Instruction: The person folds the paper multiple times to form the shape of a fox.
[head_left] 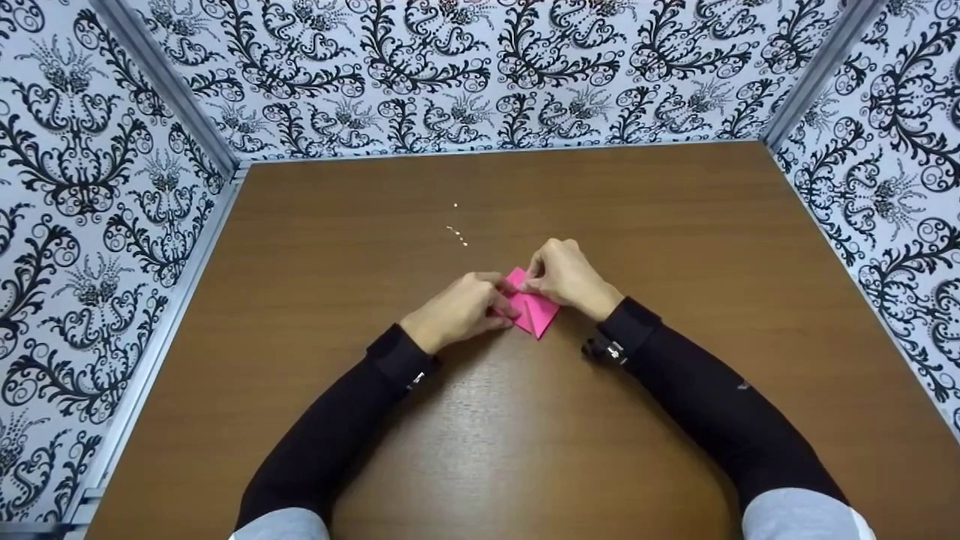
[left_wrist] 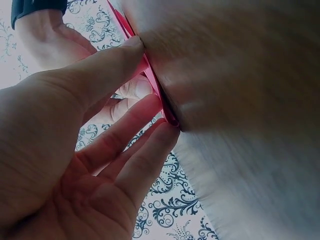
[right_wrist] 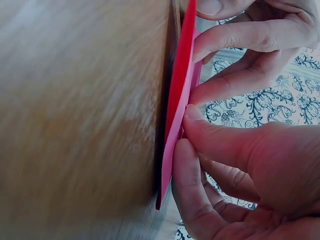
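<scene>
A piece of folded pink paper lies on the table between my two hands, with fold lines and pointed corners. The fairly straight fingers of my left hand rest on its left side. In the left wrist view the thumb of that hand touches the paper apart from the fingertips. My right hand is at the paper's upper right, thumb and forefinger pinching a fold. Up close in the right wrist view, the paper stands slightly raised in layers, and the right thumb and forefinger meet at its surface.
The brown wooden table spreads around the hands. Several small pale specks show on it beyond the left hand. Patterned black-and-white panels with grey metal frames border the back and sides. Black sleeves cover both forearms.
</scene>
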